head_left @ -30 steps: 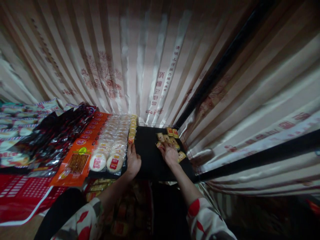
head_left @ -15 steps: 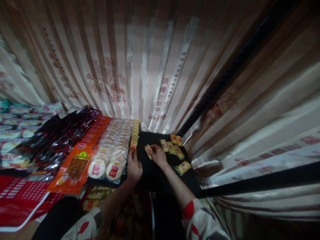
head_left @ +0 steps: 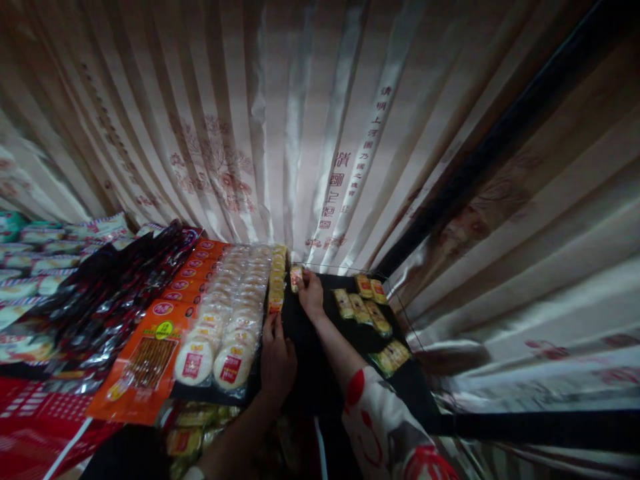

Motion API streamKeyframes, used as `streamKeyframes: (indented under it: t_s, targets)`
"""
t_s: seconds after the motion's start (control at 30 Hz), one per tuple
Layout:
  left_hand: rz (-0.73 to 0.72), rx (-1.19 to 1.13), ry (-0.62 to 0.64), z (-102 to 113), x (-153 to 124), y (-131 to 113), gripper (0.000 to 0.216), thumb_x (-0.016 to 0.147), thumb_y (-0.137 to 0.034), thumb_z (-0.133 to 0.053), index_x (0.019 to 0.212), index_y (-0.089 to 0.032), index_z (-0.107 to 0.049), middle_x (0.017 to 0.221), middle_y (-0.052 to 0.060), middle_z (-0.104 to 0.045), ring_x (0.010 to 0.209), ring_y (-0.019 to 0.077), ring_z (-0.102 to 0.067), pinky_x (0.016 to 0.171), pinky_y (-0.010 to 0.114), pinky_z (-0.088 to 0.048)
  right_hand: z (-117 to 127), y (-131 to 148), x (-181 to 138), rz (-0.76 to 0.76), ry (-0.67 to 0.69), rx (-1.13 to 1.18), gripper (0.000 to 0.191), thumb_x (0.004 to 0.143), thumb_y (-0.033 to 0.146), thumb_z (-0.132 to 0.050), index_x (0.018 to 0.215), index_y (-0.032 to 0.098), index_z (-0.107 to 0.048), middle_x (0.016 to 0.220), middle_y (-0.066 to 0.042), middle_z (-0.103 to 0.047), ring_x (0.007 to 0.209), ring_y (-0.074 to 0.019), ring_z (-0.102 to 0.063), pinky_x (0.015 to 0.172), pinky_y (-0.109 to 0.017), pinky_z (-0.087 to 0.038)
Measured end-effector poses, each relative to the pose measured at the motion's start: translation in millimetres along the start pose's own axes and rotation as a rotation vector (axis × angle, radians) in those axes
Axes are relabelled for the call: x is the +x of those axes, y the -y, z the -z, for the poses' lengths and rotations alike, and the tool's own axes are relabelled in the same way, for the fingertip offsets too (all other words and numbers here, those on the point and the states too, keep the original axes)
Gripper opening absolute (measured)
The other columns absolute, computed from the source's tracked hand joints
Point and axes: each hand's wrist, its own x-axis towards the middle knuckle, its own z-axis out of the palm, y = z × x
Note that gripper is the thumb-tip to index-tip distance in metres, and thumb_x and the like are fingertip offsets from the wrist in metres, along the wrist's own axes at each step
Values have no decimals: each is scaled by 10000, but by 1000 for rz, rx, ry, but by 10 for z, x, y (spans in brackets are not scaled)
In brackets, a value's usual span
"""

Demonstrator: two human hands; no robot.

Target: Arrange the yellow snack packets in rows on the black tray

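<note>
My right hand (head_left: 311, 293) is closed on a small yellow snack packet (head_left: 296, 277) and holds it at the far end of a column of like yellow packets (head_left: 277, 283) on a black tray (head_left: 320, 373). At the near end of that column my left hand (head_left: 277, 357) rests, fingers curled on the nearest packet beside the round white cakes (head_left: 231, 317). Several more yellow packets (head_left: 367, 308) lie loose on the tray's right side.
Orange snack bags (head_left: 153, 347), dark shiny bags (head_left: 115, 280) and white-and-green packs (head_left: 35, 253) cover the shelf to the left. A red printed sheet (head_left: 35, 407) lies at the near left. Pleated cream curtains (head_left: 320, 133) with black bars (head_left: 500, 140) close the back and right.
My right hand picked a yellow packet from the loose group at the right and carried it left and away to the far end of the column. My left hand stayed by the column.
</note>
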Motion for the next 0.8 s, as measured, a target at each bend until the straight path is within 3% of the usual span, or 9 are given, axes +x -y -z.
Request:
streamKeyframes:
  t_s: [0.4,0.8]
  targets:
    - [39,-12,24,-9,4,-1,563,788,-74,-388,1344,-150,-337,1366,141,-352,1297,243,-340,1078,426,-320,-392,25,395,-24,-64,39,167,774,248,-494,928,184,-512,857,-47,-589,784,-176,-549,759,-311,-434]
    - [57,-12,25,-13,12,3,563,790,-76,-390,1344,-159,-341,1374,130,-351,1293,240,-348,1084,428,-309,-436,28,401,-43,-38,-96,50,797,237,-489,782,198,-515,805,-46,-541,743,-180,-509,726,-300,-420]
